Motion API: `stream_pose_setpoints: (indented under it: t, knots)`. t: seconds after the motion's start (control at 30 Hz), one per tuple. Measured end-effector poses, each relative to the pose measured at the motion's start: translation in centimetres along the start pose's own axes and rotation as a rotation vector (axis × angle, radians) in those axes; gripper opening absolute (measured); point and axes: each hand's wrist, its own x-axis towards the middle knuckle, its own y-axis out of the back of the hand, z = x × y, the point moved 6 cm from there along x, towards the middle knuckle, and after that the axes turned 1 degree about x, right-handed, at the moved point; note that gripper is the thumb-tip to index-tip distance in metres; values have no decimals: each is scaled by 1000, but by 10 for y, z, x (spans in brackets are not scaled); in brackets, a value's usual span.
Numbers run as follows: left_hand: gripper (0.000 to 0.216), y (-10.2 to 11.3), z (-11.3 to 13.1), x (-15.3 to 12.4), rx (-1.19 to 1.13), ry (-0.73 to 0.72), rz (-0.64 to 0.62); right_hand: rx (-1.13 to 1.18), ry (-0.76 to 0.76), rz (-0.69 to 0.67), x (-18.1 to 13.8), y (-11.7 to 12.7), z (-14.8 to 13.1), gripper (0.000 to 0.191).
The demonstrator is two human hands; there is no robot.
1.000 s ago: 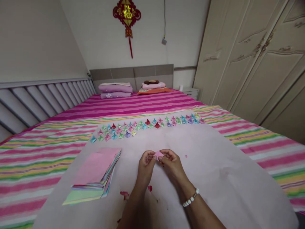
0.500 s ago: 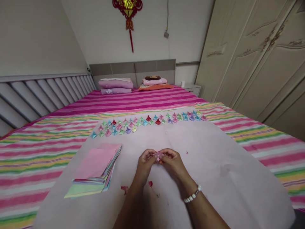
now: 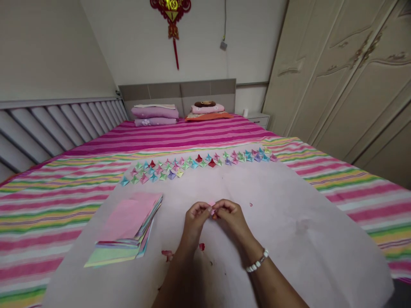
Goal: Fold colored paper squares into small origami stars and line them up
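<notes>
Your fingertips have drawn closer together since a second ago, and the small pink paper piece [image 3: 212,206] now shows less between them.

Lying on the pale sheet [image 3: 289,222] that covers the striped bedspread [image 3: 48,205], from left to right: at 9 o'clock of your hands is a fanned stack of coloured paper [image 3: 128,222], pink on top and green at the bottom. At 12 o'clock, along the sheet's far edge, runs a row of folded paper pieces [image 3: 195,164] in many colours. At 7 o'clock, red scraps [image 3: 167,254] lie loose on the sheet.

Your left hand [image 3: 195,218] is curled, knuckles up, with the thumb and fingertips pinching the left side of the pink paper piece. Your right hand [image 3: 229,216] mirrors it, fingers bent inward and pinching the right side, so both hands grip the piece just above the sheet, near its middle. Both forearms come up from 6 o'clock and meet at the fingertips. A white bead bracelet [image 3: 257,262] sits on your right wrist.
</notes>
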Motion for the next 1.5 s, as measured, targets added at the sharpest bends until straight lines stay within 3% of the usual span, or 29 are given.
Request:
stream_pose_setpoints:
  t: [0.13,0.27,0.43,0.67,0.9,1.07,1.2,1.33,1.5]
  knots:
    - [18,0,1,0,-28,6,40,4,7,-14,0,1,0,9]
    - [24,4,1,2,-32,-28,77,108,-29,46,3,5,8,27]
    - [48,4,-2,3,-87,1,89,89,-90,15,5,4,17,21]
    - [23,1,-6,-2,5,90,52,57,-53,35,3,4,13,20]
    - [27,7,2,-3,110,26,127,32,-36,26,2,3,8,22]
    - [25,4,-1,-1,92,42,86,94,-43,107,0,5,8,18]
    - [21,2,7,-1,27,-85,63,122,-32,144,1,8,7,21]
    - [10,-1,18,-2,177,-230,-4,153,-24,124,2,8,7,27]
    - [25,1,17,-3,237,-150,-15,136,-27,113,2,10,4,35]
